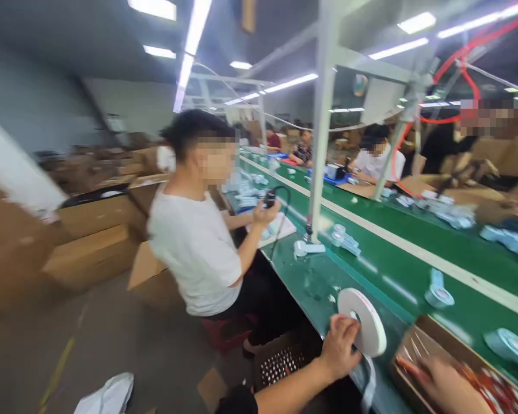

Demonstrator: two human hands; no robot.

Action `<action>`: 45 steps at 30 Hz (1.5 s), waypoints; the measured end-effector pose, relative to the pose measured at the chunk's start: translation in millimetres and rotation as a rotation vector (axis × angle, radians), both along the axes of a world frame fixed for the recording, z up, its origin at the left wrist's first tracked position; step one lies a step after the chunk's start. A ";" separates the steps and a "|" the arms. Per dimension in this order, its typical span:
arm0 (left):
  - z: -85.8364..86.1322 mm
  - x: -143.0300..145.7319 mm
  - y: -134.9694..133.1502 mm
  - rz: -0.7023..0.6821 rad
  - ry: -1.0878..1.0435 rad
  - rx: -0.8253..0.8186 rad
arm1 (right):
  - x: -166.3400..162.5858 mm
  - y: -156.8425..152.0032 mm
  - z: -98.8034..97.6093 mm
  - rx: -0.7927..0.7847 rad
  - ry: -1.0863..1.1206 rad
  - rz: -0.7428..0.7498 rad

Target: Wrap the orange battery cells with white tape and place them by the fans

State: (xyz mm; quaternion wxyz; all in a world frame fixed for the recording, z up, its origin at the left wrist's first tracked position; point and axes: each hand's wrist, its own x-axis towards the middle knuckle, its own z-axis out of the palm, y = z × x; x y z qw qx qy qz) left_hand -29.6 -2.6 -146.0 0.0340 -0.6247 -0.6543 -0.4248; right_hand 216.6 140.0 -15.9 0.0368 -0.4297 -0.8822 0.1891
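Note:
A large white roll of tape (pixel 365 322) stands on edge at the near rim of the green workbench. My left hand (pixel 341 348) closes its fingers on the side of this roll near the centre hole, and a loose white strip (pixel 369 385) hangs down below it. My right hand (pixel 446 382), smeared by motion, is inside an open cardboard box (pixel 401 356) holding small red and white pieces (pixel 487 379) and clear plastic film. Whether its fingers grip anything does not show.
Light-blue handheld parts (pixel 439 293) lie along the green belt (pixel 384 253). A white post (pixel 322 144) rises from the bench. A seated co-worker (pixel 194 247) holds a dark object at left. Below the bench stands a tray of small metallic pieces (pixel 280 365).

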 end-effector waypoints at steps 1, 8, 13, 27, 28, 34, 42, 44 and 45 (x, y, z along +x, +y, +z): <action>4.9 0.3 -7.1 -0.007 -0.008 0.005 | 4.2 -10.0 19.1 -0.085 0.030 -0.029; 50.9 -12.6 -14.5 -0.021 0.031 0.066 | 5.3 -51.7 73.8 -0.419 0.848 -0.514; 96.9 8.3 -19.5 -0.141 0.109 0.044 | -5.3 -93.3 61.4 -0.159 0.812 -0.460; 121.9 26.6 -31.2 -0.129 0.194 0.015 | 16.8 -107.7 56.4 -0.304 1.453 -0.515; 124.2 30.7 -31.8 -0.143 0.200 0.024 | 20.6 -108.7 55.9 -0.329 1.447 -0.522; 141.8 57.9 -30.4 -0.202 0.283 0.040 | 44.7 -111.8 49.8 -0.199 1.146 -0.503; 142.1 76.3 -22.5 -0.241 0.338 0.030 | 68.4 -106.5 57.3 0.050 0.848 -0.386; 144.0 76.9 -20.2 -0.245 0.345 0.021 | 73.4 -103.6 56.6 -0.029 0.822 -0.373; 146.0 77.1 -19.2 -0.249 0.352 0.011 | 75.0 -101.9 54.9 -0.097 0.828 -0.385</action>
